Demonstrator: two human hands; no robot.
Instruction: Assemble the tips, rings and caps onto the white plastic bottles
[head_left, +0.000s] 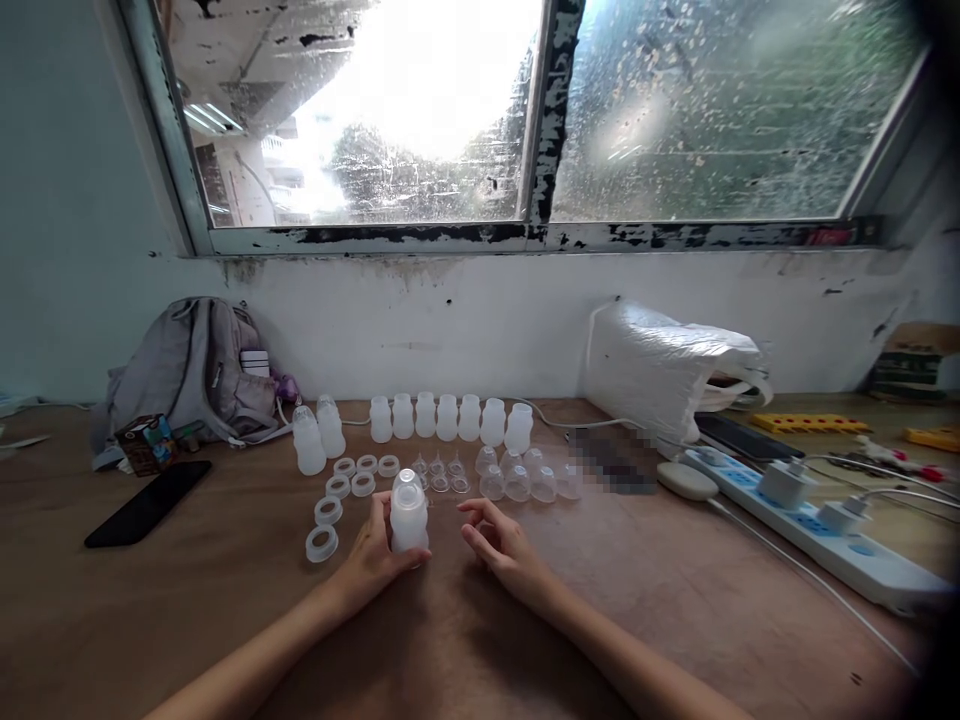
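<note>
My left hand (375, 545) is wrapped round a white translucent baby bottle (409, 515) with a clear cap on top, held upright. To its right, my right hand (499, 545) hovers with fingers apart and holds nothing. Several white collar rings (328, 511) lie left of the bottle. Just behind it are several clear teats (448, 472), partly hidden by the bottle. Clear dome caps (517, 480) stand in rows beyond my right hand. A line of open bottle bodies (448, 417) stands at the back, and two capped bottles (308, 440) are at the left end.
At left are a grey backpack (202, 370), a small box (146, 445) and a black phone (148, 503). A white bag (652, 365) leans by the wall. On the right a power strip (817, 530) with plugs and cables lies near a white oval device (686, 481).
</note>
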